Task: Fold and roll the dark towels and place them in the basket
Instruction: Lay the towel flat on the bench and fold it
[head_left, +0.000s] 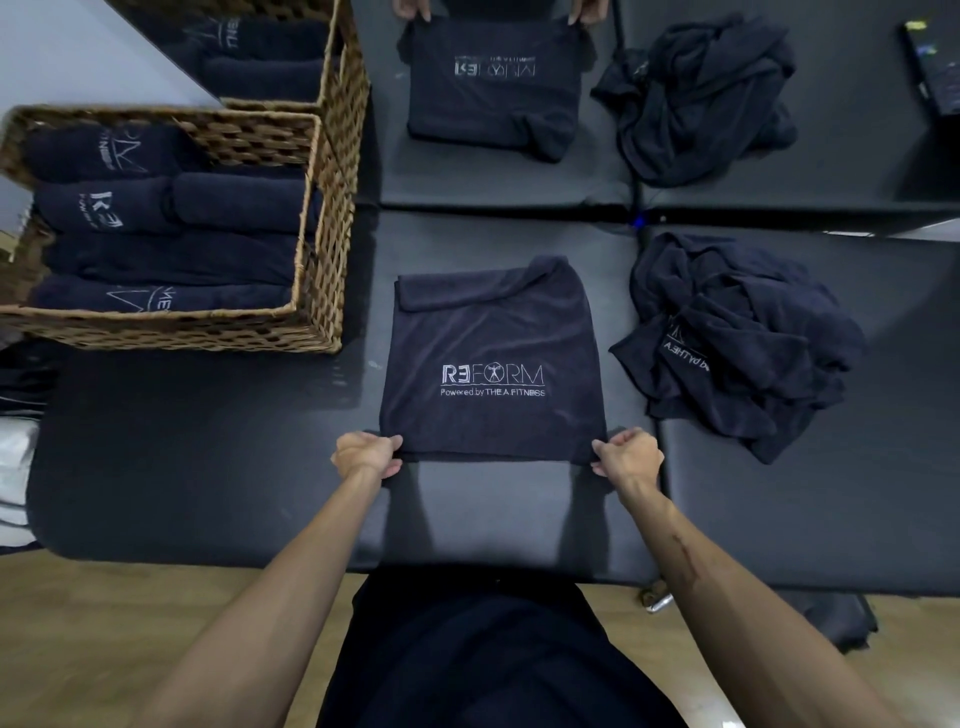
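Note:
A dark navy towel (493, 332) with a white REFORM logo lies flat and folded on the black padded table (208, 467), straight ahead of me. My left hand (366, 454) grips its near left corner and my right hand (628, 453) grips its near right corner, fingers curled on the hem. A wicker basket (317, 291) stands at the left with several rolled dark towels (171, 213) inside. A heap of unfolded dark towels (737, 338) lies to the right of the flat towel.
A mirror along the table's far edge repeats the towel, the basket and the heap (701, 98). The table's near edge meets a wooden floor (130, 623). White and dark items sit at the far left edge (15, 457).

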